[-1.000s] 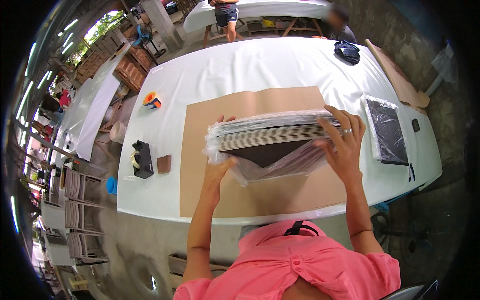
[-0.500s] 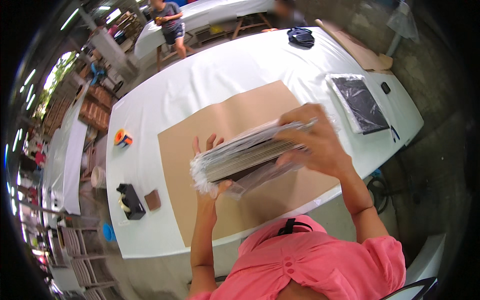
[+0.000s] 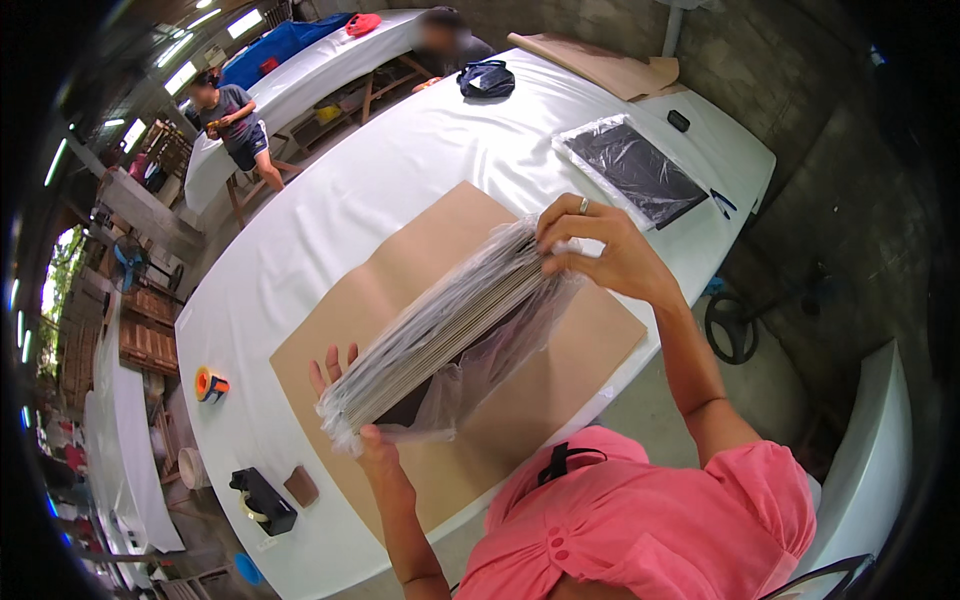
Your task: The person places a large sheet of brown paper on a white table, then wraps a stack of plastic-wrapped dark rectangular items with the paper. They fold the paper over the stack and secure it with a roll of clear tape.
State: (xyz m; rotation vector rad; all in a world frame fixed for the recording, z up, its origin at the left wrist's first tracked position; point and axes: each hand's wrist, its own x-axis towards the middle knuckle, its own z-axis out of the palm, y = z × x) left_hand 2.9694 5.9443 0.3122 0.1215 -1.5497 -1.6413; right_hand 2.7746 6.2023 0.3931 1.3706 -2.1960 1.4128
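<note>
Between my two hands hangs a thick stack of thin flat boards (image 3: 450, 340), loosely wrapped in clear crinkled plastic, its layered edges facing up toward me. My left hand (image 3: 380, 458) is closed on the stack's lower left end, thumb on the near side and fingers showing beyond it. My right hand (image 3: 615, 250) grips the upper right end by the plastic and the corner. A dark face shows through loose film (image 3: 510, 350) along the near side. Beneath the stack, a large brown paper sheet (image 3: 420, 250) lies on the white-covered table (image 3: 330, 240).
Left on the table are an orange tape roll (image 3: 210, 385), a black tape dispenser (image 3: 262, 502) and a small brown piece (image 3: 301, 486). Farther right lie a plastic-wrapped dark panel (image 3: 640, 170), a cutting tool (image 3: 722, 204) and a dark pouch (image 3: 486, 80). People (image 3: 235, 120) are beyond the table.
The stack has gone from nearly level to a steeper slant, right end higher, with more of its near side showing. Both hands keep hold. My view has turned, shifting the table leftward.
</note>
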